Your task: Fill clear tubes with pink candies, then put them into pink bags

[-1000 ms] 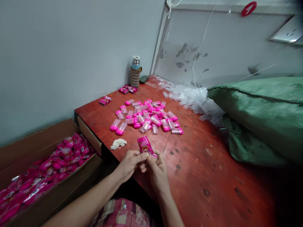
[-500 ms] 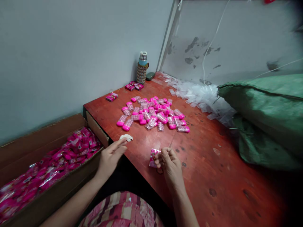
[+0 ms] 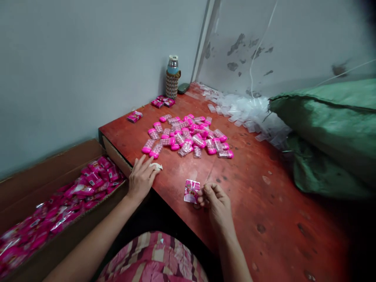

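My right hand (image 3: 216, 201) pinches the right edge of a small pink printed packet (image 3: 191, 190) above the front of the red table. My left hand (image 3: 142, 178) is at the table's left edge, palm down with fingers apart. Its fingers reach over a crumpled white cloth-like scrap (image 3: 156, 167), which they partly cover. Just past the fingertips lies a loose spread of small clear containers with pink caps and round beads inside (image 3: 185, 135).
A cardboard box (image 3: 53, 160) heaped with pink packets (image 3: 79, 196) stands on the left. Clear plastic sleeves (image 3: 237, 109) lie at the back right, beside a green sack (image 3: 329, 133). A bottle (image 3: 172, 80), a dark green object (image 3: 183, 88) and pink packs (image 3: 135, 116) sit along the wall.
My left hand has turned palm down and moved forward onto the white scrap. The right hand still pinches the pink packet, whose printed face now shows more fully.
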A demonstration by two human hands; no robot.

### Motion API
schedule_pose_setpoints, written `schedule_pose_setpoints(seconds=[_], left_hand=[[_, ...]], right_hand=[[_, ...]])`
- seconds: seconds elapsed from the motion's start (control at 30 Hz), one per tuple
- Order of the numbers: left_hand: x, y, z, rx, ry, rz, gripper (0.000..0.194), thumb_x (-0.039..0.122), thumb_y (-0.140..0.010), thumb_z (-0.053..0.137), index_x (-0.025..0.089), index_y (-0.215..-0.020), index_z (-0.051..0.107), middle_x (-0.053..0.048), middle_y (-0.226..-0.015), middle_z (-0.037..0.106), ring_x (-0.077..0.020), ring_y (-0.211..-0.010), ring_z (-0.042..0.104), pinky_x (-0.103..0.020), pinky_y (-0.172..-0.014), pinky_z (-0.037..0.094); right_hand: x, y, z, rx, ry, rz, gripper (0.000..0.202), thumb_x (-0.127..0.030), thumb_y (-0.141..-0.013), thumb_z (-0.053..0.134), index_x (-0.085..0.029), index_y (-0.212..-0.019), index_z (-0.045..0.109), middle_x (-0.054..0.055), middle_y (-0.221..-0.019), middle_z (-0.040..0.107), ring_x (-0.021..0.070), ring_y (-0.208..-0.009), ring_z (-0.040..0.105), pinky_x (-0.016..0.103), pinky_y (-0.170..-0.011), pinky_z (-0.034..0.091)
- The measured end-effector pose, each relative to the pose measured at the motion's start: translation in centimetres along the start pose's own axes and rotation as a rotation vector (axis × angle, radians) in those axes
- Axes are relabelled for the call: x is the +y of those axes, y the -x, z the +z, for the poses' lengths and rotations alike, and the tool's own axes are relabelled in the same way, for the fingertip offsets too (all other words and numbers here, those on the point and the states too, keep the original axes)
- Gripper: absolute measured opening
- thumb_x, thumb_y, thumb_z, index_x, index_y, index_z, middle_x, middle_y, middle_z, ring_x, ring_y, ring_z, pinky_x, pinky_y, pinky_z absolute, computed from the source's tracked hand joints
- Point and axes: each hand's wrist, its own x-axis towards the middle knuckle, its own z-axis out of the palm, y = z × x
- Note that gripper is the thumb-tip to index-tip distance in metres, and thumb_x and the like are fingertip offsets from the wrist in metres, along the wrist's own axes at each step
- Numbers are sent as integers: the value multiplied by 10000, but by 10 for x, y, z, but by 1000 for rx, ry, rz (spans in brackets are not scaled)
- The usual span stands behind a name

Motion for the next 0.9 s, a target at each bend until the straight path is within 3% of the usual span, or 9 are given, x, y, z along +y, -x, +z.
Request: schedule_pose_setpoints(seconds=[0.07,0.13,0.23,0.4,0.63,0.7,0.77,0.83,0.9], left_hand=[[27,2,0,-71,57,82,334,268,-793,511,194,-1115,554,-87,-1228,515,-264,-1221,342,-498,-1019,216],[55,6,6,-218,147,185,388,278,-800,502,189,-1178,502,-88,-1220,523,-251,-1215,356,-471,-1019,240],[80,12,23,-349,229,189,343,288,-801,499,194,-1128,542,-98,-1206,533,-266,-1199,377,-495,-1004,253],[80,15,40,-320,312,100,230,236,-802,500,228,-998,619,-75,-1143,583,-259,-1171,416,-527,-1005,228],[88,12,31,-281,495,54,281,216,-795,503,246,-1055,607,-53,-1191,549,-236,-1181,408,-452,-1010,273],[96,8,25,-295,626,-41,324,231,-773,536,251,-1093,585,-50,-1198,544,-235,-1168,424,-422,-1001,296],[102,2,20,-338,806,-240,398,270,-741,579,244,-1137,554,-58,-1173,564,-240,-1100,492,-383,-942,375],[106,-4,17,-453,1016,-451,385,320,-720,595,210,-1088,592,-70,-1052,633,-244,-943,592,-349,-821,464],[108,-9,17,-618,1213,-593,293,357,-724,580,153,-917,664,-73,-845,683,-235,-744,643,-341,-702,503]], right_hand=[[-2,1,-8,43,21,-18,235,-404,-756,570,-180,-742,497,1,-635,583,88,-448,495,188,-399,397],[-2,2,-13,70,41,-33,245,-413,-749,574,-178,-742,503,4,-632,581,92,-457,499,187,-395,393],[-1,5,-18,73,49,-34,246,-413,-747,575,-176,-735,510,5,-630,581,92,-466,503,189,-409,398],[2,8,-20,76,74,-17,218,-389,-752,573,-181,-721,520,-5,-628,593,86,-480,513,185,-434,391],[5,1,-8,107,126,-111,221,-311,-720,620,-194,-884,530,8,-806,605,131,-700,574,241,-608,452],[2,-1,-5,75,76,-130,200,-289,-736,605,-198,-893,519,-7,-767,596,123,-677,568,243,-614,450],[-1,-3,-5,67,42,-148,176,-275,-752,589,-204,-894,513,-22,-733,590,111,-653,560,233,-613,443],[-4,-5,-7,39,42,-150,184,-269,-748,594,-208,-900,510,-31,-715,587,103,-635,551,220,-604,435],[-6,-7,-10,-28,85,-128,198,-277,-735,606,-206,-894,511,-39,-681,578,100,-600,540,212,-572,427]])
